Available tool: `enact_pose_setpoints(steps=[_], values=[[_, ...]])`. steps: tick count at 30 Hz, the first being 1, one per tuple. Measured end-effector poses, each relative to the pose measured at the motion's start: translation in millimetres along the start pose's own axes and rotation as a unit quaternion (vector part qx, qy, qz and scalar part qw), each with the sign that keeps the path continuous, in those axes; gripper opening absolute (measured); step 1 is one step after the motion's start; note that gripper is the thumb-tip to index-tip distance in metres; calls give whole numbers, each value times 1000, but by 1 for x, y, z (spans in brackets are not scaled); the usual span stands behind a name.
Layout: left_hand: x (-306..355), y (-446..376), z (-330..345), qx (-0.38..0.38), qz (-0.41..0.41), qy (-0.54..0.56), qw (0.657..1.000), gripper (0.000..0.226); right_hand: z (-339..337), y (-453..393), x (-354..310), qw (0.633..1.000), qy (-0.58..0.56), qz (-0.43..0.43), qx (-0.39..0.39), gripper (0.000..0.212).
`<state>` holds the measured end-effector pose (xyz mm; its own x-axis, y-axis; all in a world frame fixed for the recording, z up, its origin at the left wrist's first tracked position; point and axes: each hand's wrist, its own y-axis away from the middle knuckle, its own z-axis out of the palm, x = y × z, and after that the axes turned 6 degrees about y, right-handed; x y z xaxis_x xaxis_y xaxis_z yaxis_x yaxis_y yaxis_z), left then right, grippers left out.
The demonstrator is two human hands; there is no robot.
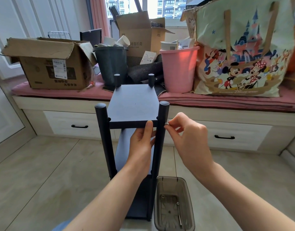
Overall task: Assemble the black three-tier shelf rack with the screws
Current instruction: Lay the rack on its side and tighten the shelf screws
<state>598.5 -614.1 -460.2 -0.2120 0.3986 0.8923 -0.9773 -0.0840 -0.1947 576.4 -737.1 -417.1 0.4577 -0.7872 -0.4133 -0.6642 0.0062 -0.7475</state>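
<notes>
While gripping the top shelf (133,104) edge, left hand (141,140). Right hand (185,134) pinching a screw (166,124) against the post (162,117). "Disney" legible on tote bag (240,52).

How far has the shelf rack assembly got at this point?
Mostly built: the rack stands upright with four posts and three shelves in place. In hand: the left hand steadies the top shelf's front edge while the right hand pinches a screw at the front right post. Left: a few screws lie in the tray.

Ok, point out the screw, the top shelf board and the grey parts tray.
screw (166,124), head view, silver head.
top shelf board (134,104), head view, bare top face.
grey parts tray (190,207), head view, right wall.
</notes>
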Motion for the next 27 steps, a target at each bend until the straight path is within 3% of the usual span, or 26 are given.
enact_pose_setpoints(steps=[5, 9, 17, 27], values=[[1, 1, 1, 3, -6, 1, 1000, 43, -2, -3, 1, 996, -52, 70, -8, 16], [1, 0, 0, 3, -8, 0, 1000, 46, -1, -1, 1, 995, -60, 78, -30, 16], [2, 1, 1, 6, -11, 2, 1000, 35, -5, -4, 2, 972, -163, 157, -65, 14], [3, 2, 3, 12, -4, 7, 1000, 32, -3, -2, 0, 995, -65, 53, -48, 17]])
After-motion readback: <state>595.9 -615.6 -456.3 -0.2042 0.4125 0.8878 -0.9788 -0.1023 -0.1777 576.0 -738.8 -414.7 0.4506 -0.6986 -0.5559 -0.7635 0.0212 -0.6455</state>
